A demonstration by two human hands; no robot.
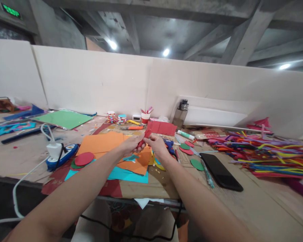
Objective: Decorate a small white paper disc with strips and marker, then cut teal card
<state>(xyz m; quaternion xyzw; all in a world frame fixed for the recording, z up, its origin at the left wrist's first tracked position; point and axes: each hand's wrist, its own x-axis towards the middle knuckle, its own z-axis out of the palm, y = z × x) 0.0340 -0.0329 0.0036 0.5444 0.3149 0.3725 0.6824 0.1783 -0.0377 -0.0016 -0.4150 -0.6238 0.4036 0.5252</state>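
A small piece of red paper, apparently folded, is held up over the middle of the worktable. My left hand is closed around its lower left part. From the other side, the fingers of my right hand pinch it near the middle; their tips are partly hidden. Beneath my hands lie orange sheets, a turquoise sheet and a small turquoise cut-out. Just behind them is a stack of red paper. A blue glue gun rests beside my right wrist.
At right lie a black phone and a heap of coloured pipe cleaners. A bottle, a glue stick and a cup of pens stand or lie farther back. Left are a power strip and red paper circles.
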